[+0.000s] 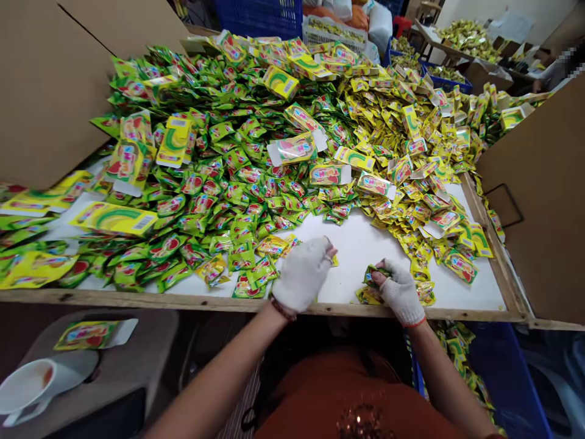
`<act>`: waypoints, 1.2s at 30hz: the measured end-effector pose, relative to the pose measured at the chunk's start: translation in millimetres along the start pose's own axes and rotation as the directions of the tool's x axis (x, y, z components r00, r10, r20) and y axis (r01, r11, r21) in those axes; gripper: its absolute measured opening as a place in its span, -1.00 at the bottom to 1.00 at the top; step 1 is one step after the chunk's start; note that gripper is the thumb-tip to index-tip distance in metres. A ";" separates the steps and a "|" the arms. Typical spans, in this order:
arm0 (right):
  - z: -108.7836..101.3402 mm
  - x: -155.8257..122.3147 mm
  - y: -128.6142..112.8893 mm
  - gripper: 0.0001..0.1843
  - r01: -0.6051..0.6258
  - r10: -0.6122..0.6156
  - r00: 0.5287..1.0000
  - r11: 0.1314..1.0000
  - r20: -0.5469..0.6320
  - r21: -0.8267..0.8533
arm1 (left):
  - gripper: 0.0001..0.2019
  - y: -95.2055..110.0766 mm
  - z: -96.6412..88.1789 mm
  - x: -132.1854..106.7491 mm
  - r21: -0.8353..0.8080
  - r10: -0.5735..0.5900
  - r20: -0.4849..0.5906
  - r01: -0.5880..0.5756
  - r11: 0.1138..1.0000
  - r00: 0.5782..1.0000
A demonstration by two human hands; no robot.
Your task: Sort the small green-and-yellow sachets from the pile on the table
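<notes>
My left hand [304,274], in a white fingerless glove, hovers over the white tabletop with its fingers curled. A bit of a yellow packet [336,261] shows by its fingertips; whether they hold it is hidden. My right hand [401,294], gloved too, is closed on a small green packet [371,273] near the table's front edge. Below that hand lie a few yellow packets [368,296]. Left of my left hand are green packets with a red fruit picture [249,281] and a yellow packet [212,269].
Heaped green packets [237,158] and yellow packets [379,116] cover the table, with flat yellow cartons [292,148] on top. Cardboard walls [539,195] stand at both sides. A wooden strip [201,301] edges the front. A white mug [30,390] stands lower left; a blue crate [507,378] lower right.
</notes>
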State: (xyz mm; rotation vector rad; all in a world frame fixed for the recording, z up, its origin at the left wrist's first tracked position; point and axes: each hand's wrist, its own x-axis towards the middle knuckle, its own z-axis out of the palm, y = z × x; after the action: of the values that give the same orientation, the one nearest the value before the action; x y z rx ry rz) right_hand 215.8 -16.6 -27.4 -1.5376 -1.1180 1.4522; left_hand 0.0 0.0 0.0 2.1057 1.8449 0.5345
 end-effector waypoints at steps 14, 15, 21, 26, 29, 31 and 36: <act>-2.4 10.4 2.6 -0.65 0.139 -0.143 0.988 0.988 -0.067 -0.061 | -0.88 -15.0 6.5 36.0 -0.091 -0.024 0.103 0.033 0.995 0.994; -1.0 10.4 1.5 -0.65 0.151 -0.152 0.986 0.988 -0.062 -0.033 | -0.87 -13.0 7.1 32.5 -0.175 -0.057 0.075 0.070 0.982 0.996; 20.6 10.2 -21.0 -0.62 0.230 -0.232 0.973 0.968 0.008 0.096 | -0.78 12.4 14.6 11.9 -0.661 -0.243 0.064 0.223 0.716 0.968; 27.9 14.4 -28.1 -0.65 0.332 -0.341 0.940 0.925 -0.017 -0.183 | -0.71 23.0 24.8 -0.2 -0.843 -0.294 0.127 0.259 0.471 0.947; 27.6 14.8 -25.6 -0.67 0.342 -0.354 0.935 0.904 -0.002 -0.259 | -0.67 24.5 31.8 -1.5 -0.909 -0.312 0.180 0.279 0.310 0.933; 27.1 14.9 -23.6 -0.69 0.335 -0.357 0.934 0.892 -0.020 -0.303 | -0.66 25.6 35.8 -0.1 -0.924 -0.311 0.192 0.279 0.263 0.931; 21.4 22.6 -19.7 -0.53 0.359 -0.368 0.929 0.923 -0.043 -0.139 | -0.79 30.6 39.5 3.9 -0.906 -0.222 0.099 0.180 0.382 0.970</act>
State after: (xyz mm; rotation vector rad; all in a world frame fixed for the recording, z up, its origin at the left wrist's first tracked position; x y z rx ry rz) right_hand 192.1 10.3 -19.2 -1.3628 -1.3934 1.0860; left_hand 45.5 0.7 -21.0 1.0699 1.2495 1.1903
